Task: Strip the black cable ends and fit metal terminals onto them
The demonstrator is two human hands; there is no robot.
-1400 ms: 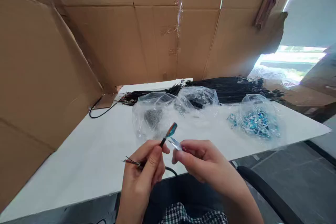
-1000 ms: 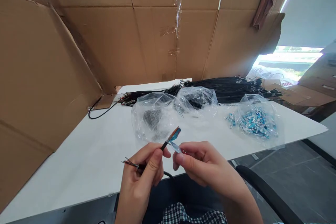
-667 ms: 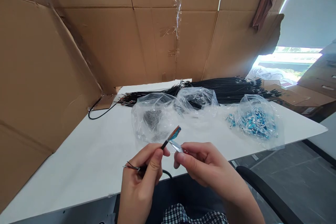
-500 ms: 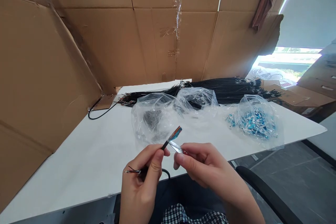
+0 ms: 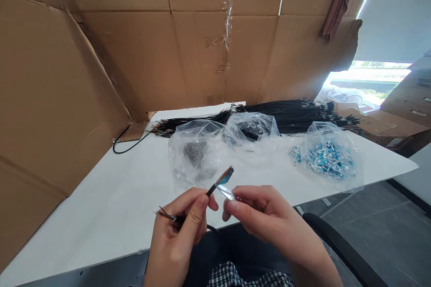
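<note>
My left hand (image 5: 182,228) pinches a thin black cable (image 5: 211,188) looped back on itself, so that its frayed wire end (image 5: 165,213) sticks out to the left. The cable's upper end carries a small blue connector (image 5: 226,175) pointing up and right. My right hand (image 5: 259,217) holds a small shiny metal piece (image 5: 226,192) between thumb and fingers, its tip just under the blue connector. Both hands hover over the near edge of the white table (image 5: 111,197).
Three clear plastic bags lie on the table: one with grey parts (image 5: 197,152), one with dark parts (image 5: 253,126), one with blue connectors (image 5: 328,154). A long bundle of black cables (image 5: 296,114) lies behind them. Cardboard walls (image 5: 67,76) stand left and behind. A chair armrest (image 5: 340,246) is at right.
The hands have stayed almost in place, dropping slightly. The metal piece has come closer under the blue connector.
</note>
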